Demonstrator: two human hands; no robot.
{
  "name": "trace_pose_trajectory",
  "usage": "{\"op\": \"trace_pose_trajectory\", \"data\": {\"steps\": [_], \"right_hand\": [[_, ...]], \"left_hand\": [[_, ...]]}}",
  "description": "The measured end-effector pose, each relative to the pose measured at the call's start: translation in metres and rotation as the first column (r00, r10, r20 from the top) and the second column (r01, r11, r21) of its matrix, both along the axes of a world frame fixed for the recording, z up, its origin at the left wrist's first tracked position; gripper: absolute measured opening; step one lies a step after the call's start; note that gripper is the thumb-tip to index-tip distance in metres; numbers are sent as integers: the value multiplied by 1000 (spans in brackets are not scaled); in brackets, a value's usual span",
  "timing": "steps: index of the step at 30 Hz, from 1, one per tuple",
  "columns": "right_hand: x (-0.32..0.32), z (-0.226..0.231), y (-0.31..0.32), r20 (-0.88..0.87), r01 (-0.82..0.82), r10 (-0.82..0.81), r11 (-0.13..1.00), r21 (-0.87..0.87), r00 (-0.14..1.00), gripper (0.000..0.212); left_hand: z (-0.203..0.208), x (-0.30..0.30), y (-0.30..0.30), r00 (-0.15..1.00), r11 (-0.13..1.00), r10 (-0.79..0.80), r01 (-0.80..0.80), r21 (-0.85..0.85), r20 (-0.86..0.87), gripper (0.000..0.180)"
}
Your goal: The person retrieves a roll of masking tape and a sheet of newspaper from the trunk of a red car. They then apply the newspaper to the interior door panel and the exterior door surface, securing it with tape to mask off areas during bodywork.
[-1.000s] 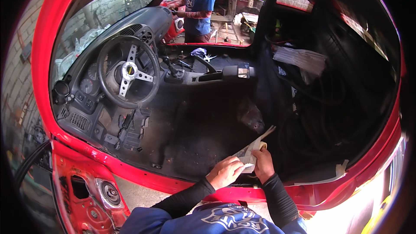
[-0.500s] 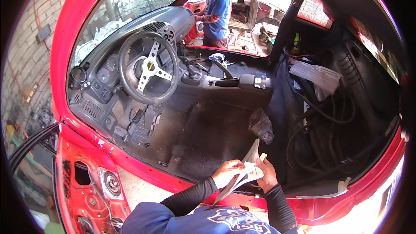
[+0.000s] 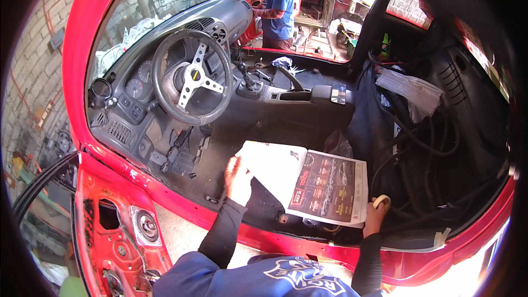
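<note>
A newspaper (image 3: 334,190) is spread open in front of me, above the car's bare floor. My left hand (image 3: 238,181) grips its left edge, closed on the pale, overexposed page. At the lower right corner, my right hand (image 3: 375,218) is closed on the dark printed page. A roll of masking tape (image 3: 381,201) is in that same hand, around or against the fingers; exactly how it sits is unclear. Behind the paper's far edge, a clear plastic bag (image 3: 337,145) is partly hidden.
The steering wheel (image 3: 192,77), gear lever (image 3: 248,81) and handbrake (image 3: 290,78) stand beyond. Hoses (image 3: 434,151) and a translucent wrapped sheet (image 3: 410,89) lie at the right. The red door sill (image 3: 206,221) runs before me; a person (image 3: 278,14) stands past the far opening.
The newspaper, folded and bunched between my hands before, is now opened out wide. My left hand has moved left and farther away, my right hand to the right. The view has shifted slightly.
</note>
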State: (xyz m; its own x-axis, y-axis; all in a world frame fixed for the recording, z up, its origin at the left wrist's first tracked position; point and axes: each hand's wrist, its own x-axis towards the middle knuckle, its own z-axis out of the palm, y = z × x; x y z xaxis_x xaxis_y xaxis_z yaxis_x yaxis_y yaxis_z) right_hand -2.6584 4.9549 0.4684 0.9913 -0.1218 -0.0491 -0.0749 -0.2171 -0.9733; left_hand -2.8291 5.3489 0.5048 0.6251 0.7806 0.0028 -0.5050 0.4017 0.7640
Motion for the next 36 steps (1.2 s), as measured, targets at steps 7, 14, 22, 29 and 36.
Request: {"op": "trace_pose_trajectory", "data": {"steps": [7,14,22,29,36], "right_hand": [[-74,20,74,282,-625,580,773,106,765,79],[-47,91,97,296,-331,259,915,229,919,14],[-37,159,65,507,-319,174,923,214,844,16],[-47,175,61,458,-427,355,902,60,815,17],[-31,206,22,340,-726,683,688,-1,646,29]], "left_hand": [[0,55,-124,898,840,-383,437,323,-219,11],[141,57,-122,892,507,-442,162,847,93,4],[233,5,-104,48,703,-709,121,700,704,23],[199,-43,-64,467,586,-705,-38,809,533,7],[81,-31,-36,976,934,0,77,348,-217,21]]}}
